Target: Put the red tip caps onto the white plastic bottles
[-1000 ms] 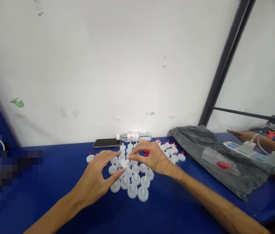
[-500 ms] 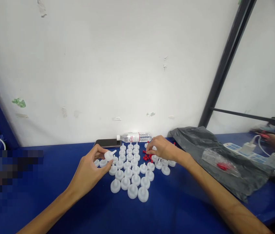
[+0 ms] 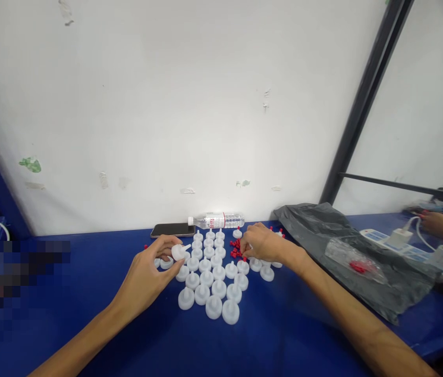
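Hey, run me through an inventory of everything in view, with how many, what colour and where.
spouted caps: over twenty, white, mid-table
red-tipped caps: several, white, mostly by the right hand
small tips: loose pile, red, beside the right hand
phone: one, dark, against the wall
bottle: one, clear, lying by the wall
large bag: one, grey, right
small bag: one, clear, red contents, on the large bag
power strip: one, white and blue, far right
table: one, blue, below
wall: one, white, behind
another person's hands: blurred, far right
left hand: one, holding a white cap
right hand: one, at the pile
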{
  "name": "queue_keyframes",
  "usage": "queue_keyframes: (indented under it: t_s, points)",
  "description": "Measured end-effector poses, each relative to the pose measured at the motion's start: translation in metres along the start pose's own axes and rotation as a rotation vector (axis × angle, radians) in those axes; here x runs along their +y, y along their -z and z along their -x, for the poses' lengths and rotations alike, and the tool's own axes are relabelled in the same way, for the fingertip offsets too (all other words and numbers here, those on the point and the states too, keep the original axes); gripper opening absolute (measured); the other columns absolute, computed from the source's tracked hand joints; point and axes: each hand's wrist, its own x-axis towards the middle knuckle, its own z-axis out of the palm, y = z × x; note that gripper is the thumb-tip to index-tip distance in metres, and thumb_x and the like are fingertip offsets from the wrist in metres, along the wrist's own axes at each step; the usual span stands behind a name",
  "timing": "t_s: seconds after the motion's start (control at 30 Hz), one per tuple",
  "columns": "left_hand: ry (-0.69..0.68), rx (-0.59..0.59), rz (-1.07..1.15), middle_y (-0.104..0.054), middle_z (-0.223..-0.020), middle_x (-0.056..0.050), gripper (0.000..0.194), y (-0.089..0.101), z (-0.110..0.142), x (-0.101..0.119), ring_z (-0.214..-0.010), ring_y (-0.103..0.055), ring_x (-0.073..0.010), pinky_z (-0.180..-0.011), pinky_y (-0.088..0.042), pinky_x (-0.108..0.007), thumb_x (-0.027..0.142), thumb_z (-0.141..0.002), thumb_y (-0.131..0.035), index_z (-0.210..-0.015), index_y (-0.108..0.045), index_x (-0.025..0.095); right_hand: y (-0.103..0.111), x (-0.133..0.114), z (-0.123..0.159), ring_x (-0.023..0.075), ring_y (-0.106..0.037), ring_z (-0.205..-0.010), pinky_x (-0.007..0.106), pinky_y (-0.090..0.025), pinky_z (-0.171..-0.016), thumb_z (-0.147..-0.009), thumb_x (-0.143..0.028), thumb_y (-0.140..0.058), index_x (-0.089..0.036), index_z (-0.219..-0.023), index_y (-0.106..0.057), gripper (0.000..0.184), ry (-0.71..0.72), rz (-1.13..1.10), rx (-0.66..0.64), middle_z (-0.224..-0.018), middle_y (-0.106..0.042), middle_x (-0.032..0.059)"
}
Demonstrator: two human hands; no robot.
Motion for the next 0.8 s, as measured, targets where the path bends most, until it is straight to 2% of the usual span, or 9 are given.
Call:
queue_keyframes:
  t_s: [0.2, 0.4, 0.57, 0.8]
  points:
    - [-0.007, -0.017, -0.007, -0.071, -0.105, -0.001, 0.027, -0.0017, 0.001, 0.0011, -0.09, -0.066, -0.0196, -0.087, -0.053, -0.035, 0.036, -0.085, -0.063, -0.11, -0.058, 0.027, 0.001, -0.0027, -0.0011, 0.0221, -0.069, -0.089, 0.034, -0.04, -0.092, -0.081, -0.024, -0.071, -0.026, -0.08, -0.079, 0.008, -0.004, 0.016, 0.006, -0.083, -0.078, 0.0008]
    - [-0.012, -0.026, -0.025, -0.071, -0.105, -0.001, 0.028, -0.0022, 0.0008, -0.0005, -0.089, -0.066, -0.0194, -0.086, -0.053, -0.034, 0.034, -0.085, -0.062, -0.111, -0.058, 0.027, 0.0006, -0.0043, -0.0021, 0.0204, -0.069, -0.086, 0.033, -0.039, -0.091, -0.082, -0.022, -0.071, -0.026, -0.083, -0.079, 0.008, 0.004, 0.022, 0.006, -0.082, -0.078, -0.0008]
    - [-0.02, -0.029, -0.034, -0.071, -0.105, -0.002, 0.028, -0.0027, 0.0007, -0.0004, -0.088, -0.066, -0.0199, -0.085, -0.054, -0.035, 0.034, -0.085, -0.061, -0.111, -0.058, 0.027, -0.0008, -0.0042, -0.0045, 0.0236, -0.069, -0.09, 0.034, -0.039, -0.091, -0.084, -0.03, -0.073, -0.025, -0.092, -0.078, 0.011, 0.002, 0.042, 0.012, -0.083, -0.078, 0.0024]
    - [-0.041, -0.035, -0.045, -0.071, -0.103, -0.003, 0.027, -0.0028, 0.0009, -0.0019, -0.087, -0.067, -0.0211, -0.084, -0.055, -0.037, 0.033, -0.086, -0.06, -0.112, -0.058, 0.027, -0.0039, -0.0052, -0.0075, 0.0225, -0.069, -0.093, 0.034, -0.038, -0.094, -0.087, -0.025, -0.069, -0.025, -0.088, -0.078, 0.01, 0.014, 0.047, -0.007, -0.083, -0.078, 0.0021]
